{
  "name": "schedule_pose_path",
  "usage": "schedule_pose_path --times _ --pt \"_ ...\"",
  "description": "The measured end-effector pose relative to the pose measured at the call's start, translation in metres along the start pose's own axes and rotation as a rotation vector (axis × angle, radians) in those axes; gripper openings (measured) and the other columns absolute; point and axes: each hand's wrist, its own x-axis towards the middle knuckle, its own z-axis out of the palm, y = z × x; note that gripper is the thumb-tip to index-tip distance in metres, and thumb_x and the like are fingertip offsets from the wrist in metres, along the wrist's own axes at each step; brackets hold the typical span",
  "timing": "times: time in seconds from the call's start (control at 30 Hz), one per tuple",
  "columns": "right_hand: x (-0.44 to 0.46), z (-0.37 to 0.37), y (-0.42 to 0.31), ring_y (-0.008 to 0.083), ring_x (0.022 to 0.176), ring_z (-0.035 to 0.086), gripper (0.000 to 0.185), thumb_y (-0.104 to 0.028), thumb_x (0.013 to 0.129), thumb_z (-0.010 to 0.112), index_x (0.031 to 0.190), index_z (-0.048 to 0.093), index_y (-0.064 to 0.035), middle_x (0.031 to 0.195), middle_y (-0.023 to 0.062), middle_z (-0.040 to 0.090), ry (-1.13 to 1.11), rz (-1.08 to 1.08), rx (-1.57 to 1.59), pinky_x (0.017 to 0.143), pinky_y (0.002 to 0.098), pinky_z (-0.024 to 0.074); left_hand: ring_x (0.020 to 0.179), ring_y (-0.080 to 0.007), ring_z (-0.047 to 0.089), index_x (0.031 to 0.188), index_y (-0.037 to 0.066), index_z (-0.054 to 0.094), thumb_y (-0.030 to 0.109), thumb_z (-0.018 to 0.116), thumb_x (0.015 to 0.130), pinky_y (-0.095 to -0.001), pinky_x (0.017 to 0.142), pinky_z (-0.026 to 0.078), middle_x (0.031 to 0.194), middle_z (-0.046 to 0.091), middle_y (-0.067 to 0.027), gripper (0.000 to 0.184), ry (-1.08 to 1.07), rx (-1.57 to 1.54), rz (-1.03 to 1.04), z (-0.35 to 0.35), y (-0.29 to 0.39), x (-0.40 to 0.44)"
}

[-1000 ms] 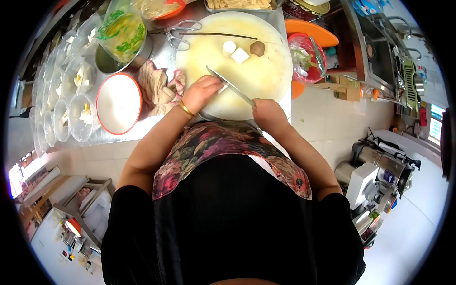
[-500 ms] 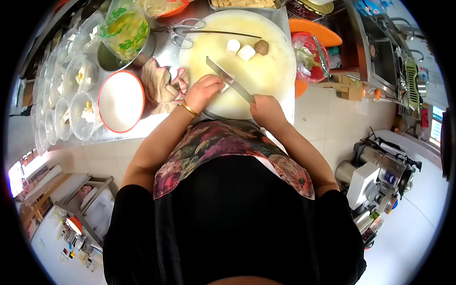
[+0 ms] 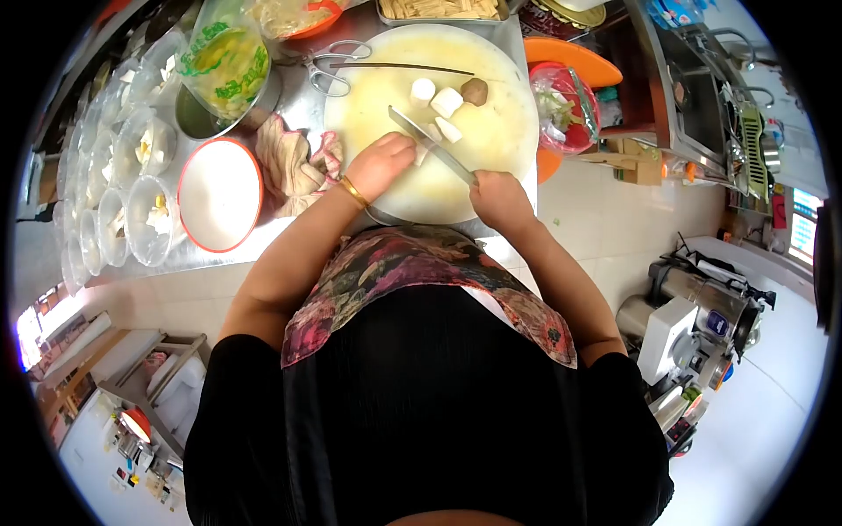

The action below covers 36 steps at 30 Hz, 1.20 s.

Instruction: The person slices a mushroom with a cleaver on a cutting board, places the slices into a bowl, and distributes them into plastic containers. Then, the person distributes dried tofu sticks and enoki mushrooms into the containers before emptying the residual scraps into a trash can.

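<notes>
Head view — right hand, grip closed round knife, handle hidden — left hand, grip unclear

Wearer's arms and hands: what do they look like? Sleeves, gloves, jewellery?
Black sleeves end near the elbows, leaving both forearms bare. No gloves on the left hand or right hand. A plain gold-coloured bangle circles the left wrist; none shows on the right. No cables or markings visible.
</notes>
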Motion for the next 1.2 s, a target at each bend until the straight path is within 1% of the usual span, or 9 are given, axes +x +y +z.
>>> schedule_pose_path --times 0.07,0.13,0.37,0.47,0.53,0.67,0.73,0.87,1.2 --pt "-0.001 -0.001 -0.001 0.0376 0.069 0.058 0.018 -0.007 0.074 0.043 0.075 0.059 -0.0011 0.071 0.0222 0.059 0.023 -0.048 -0.031 0.067 0.0445 0.0465 0.093 -0.0233 0.053 0.090 0.003 0.056 0.005 0.050 0.070 -0.0306 0.078 0.045 0.096 0.055 -0.0085 0.021 0.013 0.005 0.024 -0.001 -0.002 -0.003" --pt "0.011 0.007 -0.006 0.0371 0.069 0.059 0.018 -0.007 0.073 0.043 0.075 0.060 -0.0014 0.071 0.0218 0.059 -0.020 -0.016 -0.048 0.067 0.0441 0.0465 0.091 -0.0226 0.053 0.082 0.003 0.053 0.005 0.049 0.068 -0.0292 0.077 0.046 0.094 0.055 -0.0081 0.014 0.047 0.022 0.045 -0.005 0.002 -0.001" --pt "0.008 -0.010 -0.018 0.0364 0.070 0.059 0.018 -0.007 0.073 0.042 0.074 0.060 -0.0017 0.071 0.0213 0.059 -0.008 -0.044 -0.023 0.068 0.0434 0.0464 0.090 -0.0224 0.053 0.083 0.002 0.054 0.006 0.051 0.067 -0.0294 0.075 0.047 0.094 0.055 -0.0084 0.016 0.082 0.059 0.059 -0.002 0.000 -0.002" --pt "0.022 0.019 -0.004 0.0365 0.070 0.059 0.018 -0.006 0.073 0.042 0.073 0.060 -0.0014 0.071 0.0216 0.059 0.013 -0.048 -0.030 0.068 0.0433 0.0464 0.089 -0.0230 0.053 0.084 0.001 0.055 0.005 0.051 0.067 -0.0297 0.075 0.047 0.094 0.055 -0.0087 0.017 0.094 0.046 0.069 -0.002 -0.001 0.001" --pt "0.013 0.000 -0.013 0.0365 0.070 0.059 0.018 -0.006 0.072 0.042 0.073 0.060 -0.0012 0.072 0.0220 0.059 -0.008 -0.043 -0.020 0.068 0.0431 0.0465 0.090 -0.0240 0.054 0.087 0.001 0.056 0.003 0.052 0.067 -0.0302 0.077 0.046 0.094 0.055 -0.0089 0.020 0.077 0.008 0.054 -0.001 0.002 -0.004" --pt "0.018 0.009 -0.010 0.0368 0.070 0.059 0.018 -0.007 0.072 0.042 0.072 0.060 -0.0011 0.072 0.0220 0.059 -0.086 0.026 -0.051 0.068 0.0434 0.0465 0.086 -0.0239 0.053 0.081 0.000 0.054 0.005 0.052 0.067 -0.0304 0.072 0.047 0.091 0.054 -0.0096 0.015 0.109 -0.027 0.068 0.003 0.007 -0.009" --pt "0.023 0.004 -0.011 0.0371 0.070 0.059 0.018 -0.007 0.073 0.042 0.072 0.060 -0.0012 0.071 0.0220 0.059 -0.024 -0.015 -0.025 0.068 0.0436 0.0467 0.085 -0.0241 0.053 0.081 0.000 0.054 0.005 0.052 0.067 -0.0305 0.071 0.047 0.091 0.054 -0.0098 0.015 0.143 0.006 0.072 0.001 0.004 -0.004" --pt "0.013 -0.004 -0.018 0.0376 0.068 0.059 0.019 -0.007 0.073 0.042 0.072 0.060 -0.0010 0.071 0.0225 0.059 -0.034 -0.004 -0.015 0.067 0.0440 0.0469 0.087 -0.0245 0.054 0.087 -0.002 0.057 0.002 0.053 0.068 -0.0301 0.074 0.046 0.092 0.055 -0.0105 0.020 0.099 -0.044 0.024 0.004 0.004 -0.008" --pt "0.021 0.009 -0.009 0.0382 0.070 0.058 0.017 -0.007 0.071 0.043 0.070 0.059 0.0002 0.071 0.0240 0.058 -0.062 -0.007 -0.004 0.068 0.0438 0.0465 0.083 -0.0254 0.055 0.085 -0.002 0.058 0.002 0.054 0.067 -0.0305 0.072 0.047 0.089 0.056 -0.0109 0.018 0.191 -0.051 0.005 0.002 0.004 -0.005"
